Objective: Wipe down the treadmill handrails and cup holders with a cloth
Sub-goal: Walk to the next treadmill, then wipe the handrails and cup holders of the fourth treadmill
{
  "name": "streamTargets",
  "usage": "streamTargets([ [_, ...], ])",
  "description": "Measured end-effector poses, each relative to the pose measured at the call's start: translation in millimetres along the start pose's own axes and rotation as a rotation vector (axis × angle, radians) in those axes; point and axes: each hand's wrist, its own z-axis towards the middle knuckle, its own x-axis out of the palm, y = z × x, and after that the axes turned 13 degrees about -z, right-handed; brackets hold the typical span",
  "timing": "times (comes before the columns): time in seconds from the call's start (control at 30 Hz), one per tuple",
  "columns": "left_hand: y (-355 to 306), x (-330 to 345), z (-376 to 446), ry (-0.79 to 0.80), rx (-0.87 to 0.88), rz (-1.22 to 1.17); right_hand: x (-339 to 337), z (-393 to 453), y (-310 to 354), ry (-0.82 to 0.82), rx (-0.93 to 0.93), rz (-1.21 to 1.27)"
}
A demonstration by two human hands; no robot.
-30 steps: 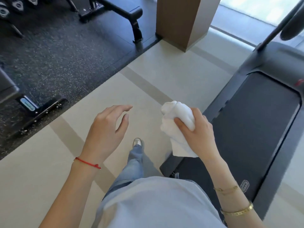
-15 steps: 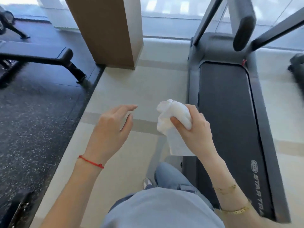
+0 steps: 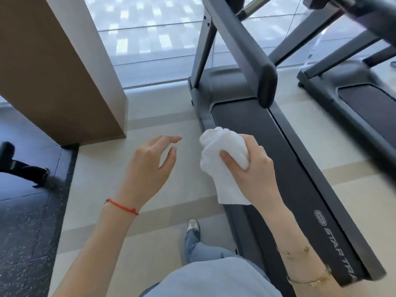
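**Cloth in your right hand, treadmill just ahead**

Your right hand (image 3: 250, 166) grips a bunched white cloth (image 3: 222, 159), fingers and thumb curled round its upper part while a loose flap hangs below your palm. The cloth is held in the air over the near left edge of the treadmill (image 3: 278, 168), above its dark belt (image 3: 257, 129); it touches no part of the machine.

Your left hand (image 3: 147, 166) floats beside it over the pale tiled floor (image 3: 102, 189), fingers relaxed and slightly bent, holding nothing. A red string bracelet (image 3: 122, 206) circles that wrist; two gold bracelets (image 3: 308, 277) sit on your right forearm.

The treadmill's left handrail (image 3: 242, 46) slopes down toward you, ending in a rounded dark tip above the front of the belt, well apart from the cloth. The right handrail (image 3: 317, 37) shows only as slanted bars further right. The cup holders are out of the frame. "STAR TRA" reads along the right side rail (image 3: 334, 232).

A second treadmill (image 3: 364, 97) stands to the right. A brown square pillar (image 3: 57, 67) rises at the left, next to dark speckled rubber flooring (image 3: 25, 232). Your shoe (image 3: 192, 225) and denim leg show below, stepping beside the treadmill's rear corner.
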Motion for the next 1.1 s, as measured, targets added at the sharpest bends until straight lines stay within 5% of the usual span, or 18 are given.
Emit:
streamTargets([
  [0.47, 45, 37, 266, 0.23, 0.281, -0.111, -17, 183, 17, -0.321, 0.142, -0.045],
  [0.83, 67, 90, 449, 0.37, 0.608, -0.269, -50, 274, 13, -0.801, 0.29, -0.228],
  [1.1, 86, 126, 526, 0.578, 0.735, -0.283, -12, 300, -15, -0.749, 0.628, -0.534],
])
